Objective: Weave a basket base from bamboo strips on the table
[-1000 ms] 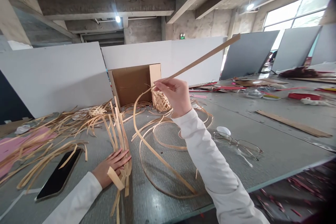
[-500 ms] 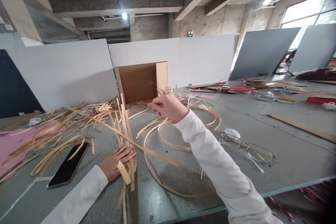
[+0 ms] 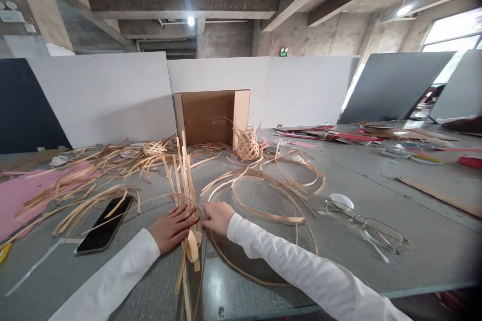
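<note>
while their tails trail toward the near edge of the bench (image 3: 241, 303), a bundle of pale, flat strips (image 3: 185, 175) lies beneath the left hand (image 3: 173, 228) of a person in white sleeves (image 3: 280, 258), its fingers spread flat across them and clasping nothing. one curled strip (image 3: 193, 247) stands up just beside the fingertips. the right hand (image 3: 219, 217) is lowered close to the bundle's right side, fingers bent downward next to a thin strip; whether they grip it cannot be told. a dark-screened phone (image 3: 103, 225) rests to the left, a strip end lying over it, while wire-framed glasses (image 3: 357, 219) sit well to the right, against a white oval object (image 3: 342, 201). loops of strip (image 3: 280, 218) spread beyond the right forearm, and a pink sheet (image 3: 22, 200) lies at far left beneath more loose strips. farther back, a woven strip ball (image 3: 246, 145) sits before an open cardboard box (image 3: 209, 118), with pale partition panels (image 3: 301, 90) behind and a lit lamp (image 3: 191, 21) hanging beneath concrete beams (image 3: 181, 0).
</note>
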